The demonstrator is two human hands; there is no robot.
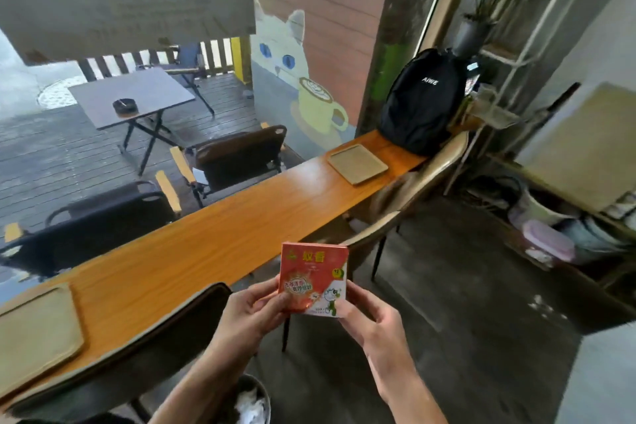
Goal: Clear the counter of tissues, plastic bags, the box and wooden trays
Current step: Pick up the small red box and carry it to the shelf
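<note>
Two bare forearms, no sleeves in view. Left hand (253, 311) and right hand (370, 318): no rings, watch or gloves visible; nails short.

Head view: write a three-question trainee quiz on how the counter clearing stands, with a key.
1. True or false: the red box lies flat on the counter.
2. How many wooden trays are on the counter?
A. none
B. one
C. two
3. Fill in: at the far end of the counter stands a black ____.

Key
1. False. The left hand and the right hand hold the box together, clear of the counter.
2. C. One tray lies near the far end, the other tray at the near left end.
3. Backpack.
</note>
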